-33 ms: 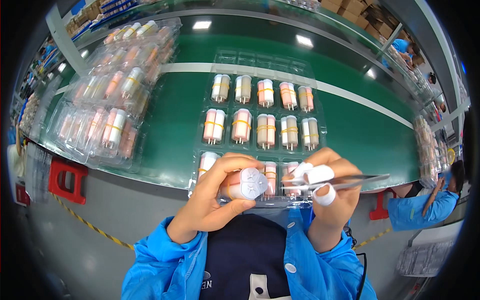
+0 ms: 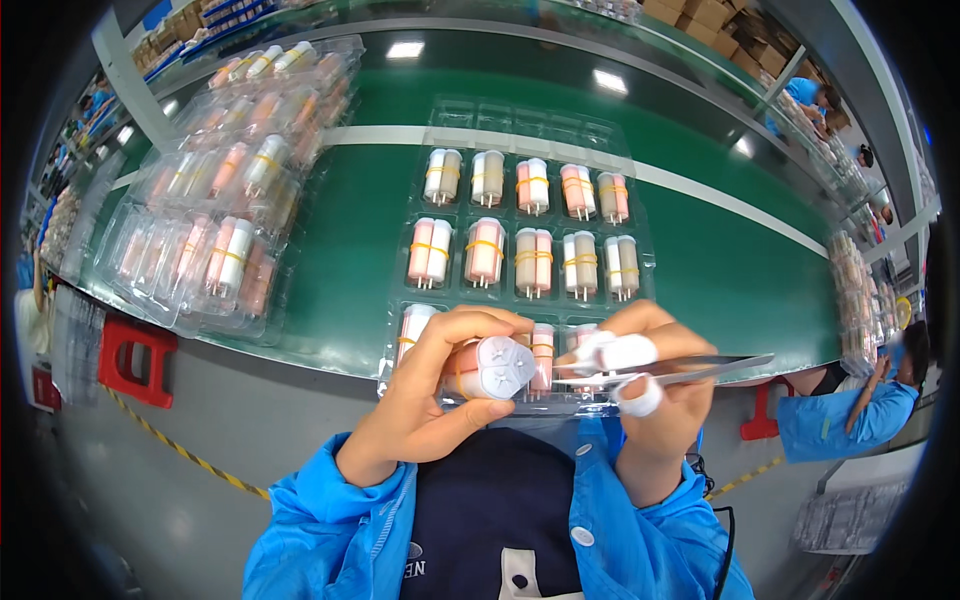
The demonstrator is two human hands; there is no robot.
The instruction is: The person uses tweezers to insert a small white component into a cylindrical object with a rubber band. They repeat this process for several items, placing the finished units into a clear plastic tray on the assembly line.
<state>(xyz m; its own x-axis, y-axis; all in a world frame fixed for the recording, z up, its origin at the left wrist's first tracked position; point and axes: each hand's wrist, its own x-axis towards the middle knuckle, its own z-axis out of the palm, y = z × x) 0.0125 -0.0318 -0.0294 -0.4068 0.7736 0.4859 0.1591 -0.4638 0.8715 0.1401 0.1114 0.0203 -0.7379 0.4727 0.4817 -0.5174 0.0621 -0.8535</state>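
Observation:
In my left hand point(image 2: 420, 395) is a bundle of pink and white tubes point(image 2: 506, 368), gripped with the fingers and thumb curled round its side. Its pale grey three-lobed end faces up, with small raised details on each lobe, and a yellow rubber band shows at its side. My right hand point(image 2: 665, 385), with white wraps on some fingertips, is closed on metal tweezers point(image 2: 715, 368). Their tips point left and stop a short way from the bundle. Beneath both hands lies a clear plastic tray point(image 2: 395, 285) holding rows of similar banded bundles with thin prongs point(image 2: 484, 250).
Stacked clear trays of tube bundles point(image 2: 200, 250) stand on the left of the green table point(image 2: 340, 250). More stacked trays point(image 2: 855, 300) are at the right. Red stools point(image 2: 138, 362) stand below the table. A person in blue point(image 2: 850, 400) sits at the far right.
My right hand and the tweezers have shifted slightly left, bringing the tips closer to the bundle. My left hand has barely moved.

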